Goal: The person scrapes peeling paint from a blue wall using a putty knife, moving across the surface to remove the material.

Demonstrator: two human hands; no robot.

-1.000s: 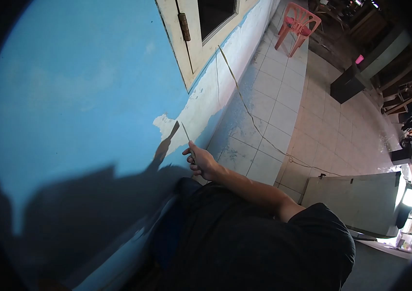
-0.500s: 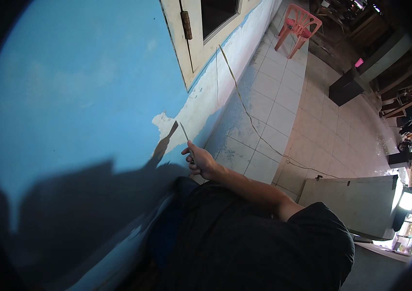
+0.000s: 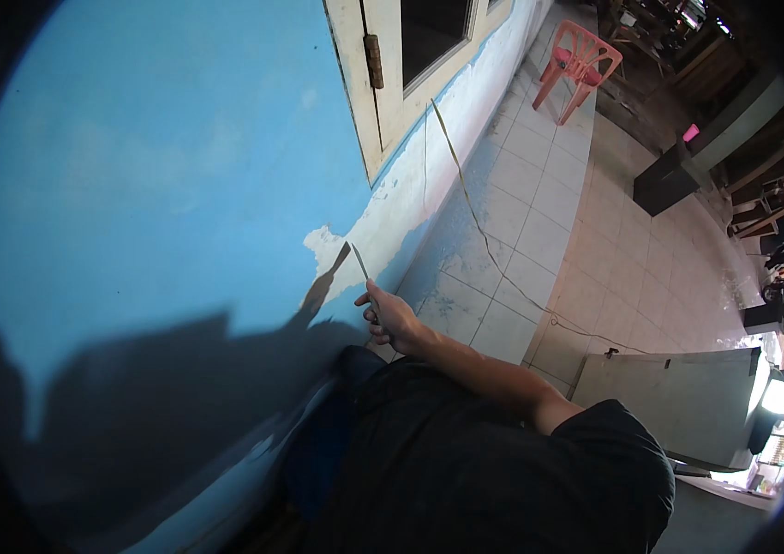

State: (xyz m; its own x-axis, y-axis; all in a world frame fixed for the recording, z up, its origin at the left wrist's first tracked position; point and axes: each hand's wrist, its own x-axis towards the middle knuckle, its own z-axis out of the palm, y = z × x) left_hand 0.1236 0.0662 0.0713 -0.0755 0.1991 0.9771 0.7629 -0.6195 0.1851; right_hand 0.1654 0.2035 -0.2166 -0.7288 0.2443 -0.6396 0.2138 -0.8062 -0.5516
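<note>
My right hand is closed round the handle of a thin scraper, whose blade points up toward the wall. Near the blade tip is a bare, pale patch where the blue paint is gone from the wall. The shadow of the scraper falls on the wall just left of the blade. Whether the blade touches the wall cannot be made out. My left hand does not show.
A cream window frame with a rusty hinge is above the patch. A cord runs across the floor tiles. Farther off stand a red plastic chair, a dark post base, a grey cabinet and a bright lamp.
The view has shifted a little, so the wall, window and chair sit slightly lower and farther right. My right hand still holds the scraper near the bare patch.
</note>
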